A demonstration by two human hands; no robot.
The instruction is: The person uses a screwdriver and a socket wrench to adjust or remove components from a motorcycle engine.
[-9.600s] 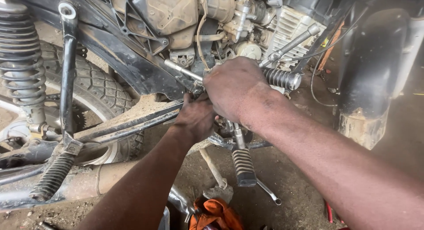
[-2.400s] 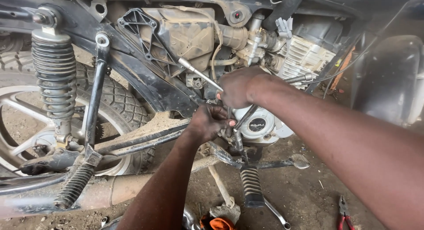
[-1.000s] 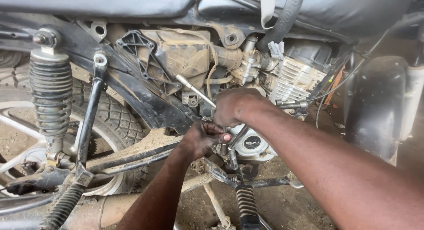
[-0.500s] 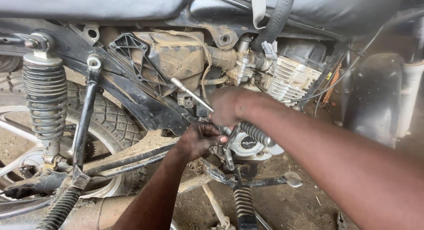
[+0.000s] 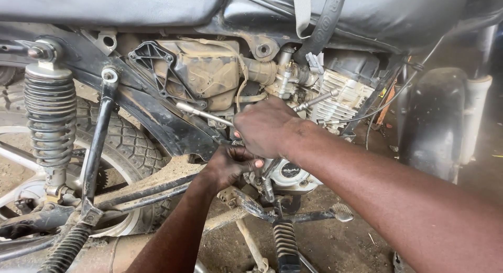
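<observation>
A dusty motorcycle stands side-on, with its silver engine [image 5: 340, 102] and round engine cover [image 5: 291, 173] in the middle. My right hand [image 5: 264, 127] is closed around a slim metal tool [image 5: 201, 113] whose handle sticks out to the upper left. Just below it, my left hand [image 5: 230, 165] curls its fingers against the frame next to the engine cover. What those fingers grip is hidden by the right hand. Both hands touch each other at the same spot.
A rear shock spring [image 5: 50, 121] and knobbly rear tyre [image 5: 126, 142] are at the left. A ribbed footpeg [image 5: 285, 247] and a brake pedal [image 5: 340, 211] hang below the hands. The black seat [image 5: 105, 6] runs overhead. A dark mudguard [image 5: 435, 126] stands at the right.
The view has drifted upward, so the seat now shows and the ground tools have dropped out. Both hands have stayed at the same spot by the engine cover, shifting only slightly.
</observation>
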